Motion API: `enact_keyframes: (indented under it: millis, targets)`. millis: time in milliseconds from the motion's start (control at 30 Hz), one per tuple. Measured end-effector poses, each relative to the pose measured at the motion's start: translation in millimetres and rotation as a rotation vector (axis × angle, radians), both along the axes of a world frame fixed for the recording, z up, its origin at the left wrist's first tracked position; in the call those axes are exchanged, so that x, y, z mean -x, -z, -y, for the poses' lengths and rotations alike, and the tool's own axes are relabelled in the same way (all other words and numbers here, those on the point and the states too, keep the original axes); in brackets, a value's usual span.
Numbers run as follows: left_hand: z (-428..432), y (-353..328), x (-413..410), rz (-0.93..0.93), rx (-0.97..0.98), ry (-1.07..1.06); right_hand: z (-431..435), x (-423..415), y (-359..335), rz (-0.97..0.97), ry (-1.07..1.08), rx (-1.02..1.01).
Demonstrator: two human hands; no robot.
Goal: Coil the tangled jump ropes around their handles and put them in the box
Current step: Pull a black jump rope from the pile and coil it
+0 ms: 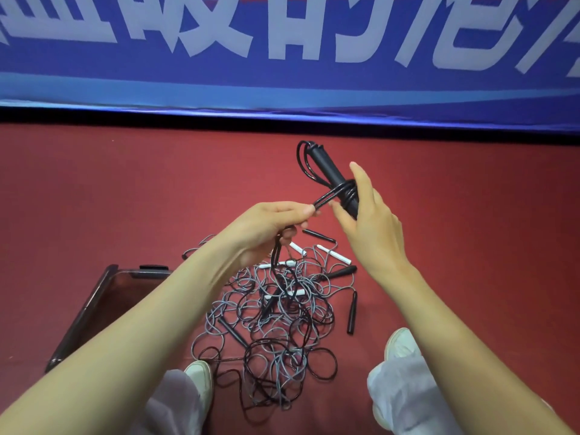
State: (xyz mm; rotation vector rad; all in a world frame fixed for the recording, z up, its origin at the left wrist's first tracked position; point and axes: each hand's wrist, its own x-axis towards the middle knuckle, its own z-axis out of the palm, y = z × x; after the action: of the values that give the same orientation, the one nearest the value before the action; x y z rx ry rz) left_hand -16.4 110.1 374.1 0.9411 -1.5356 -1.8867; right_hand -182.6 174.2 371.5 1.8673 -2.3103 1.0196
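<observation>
Cord [326, 197] partly coiled on handles [324, 169]
My right hand [373, 221] grips them; left hand [276, 227] pinches cord above the tangle [276, 318].

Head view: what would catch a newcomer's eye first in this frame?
Mid-frame, the right hand holds a pair of black handles while the left hand pinches the black rope looped round them. Below, a tangled pile of ropes sprawls on the red floor, with the box at lower left.
</observation>
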Motion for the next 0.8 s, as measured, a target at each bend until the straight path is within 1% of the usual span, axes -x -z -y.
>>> enact_keyframes:
  millis: [67, 167, 267, 333, 400, 500, 600, 800]
  targets:
    - [2.1, 1.4, -3.0, 0.019, 0.032, -0.014, 0.4, -1.9, -0.1, 0.090, -0.033, 0.027]
    - [5.8, 4.5, -6.4, 0.056, 0.090, -0.047, -1.5, -5.2, -3.3, 0.329, -0.181, 0.035]
    - [8.3, 7.5, -9.5, 0.011, 0.116, -0.061, -4.6, -3.6, -9.2, 0.667, -0.415, -0.104]
    - [6.9, 7.7, -9.3, -0.039, 0.144, -0.012, -7.1, -2.9, -12.8, 0.822, -0.515, -0.179]
    - [3.4, 7.0, -5.8, -0.057, 0.190, 0.011, -8.2, -5.5, -13.7, 0.887, -0.512, -0.138]
    - [-0.8, 6.3, -0.7, -0.014, 0.270, -0.015, -8.5, -10.6, -10.6, 0.928, -0.387, -0.043]
    - [-2.7, 8.0, -1.7, 0.004, 0.268, -0.010, -6.4, -12.4, -7.0, 1.022, -0.332, -0.067]
    - [-4.5, 8.5, 0.8, -0.016, 0.234, -0.059, -6.5, -9.9, -7.7, 1.262, -0.343, -0.123]
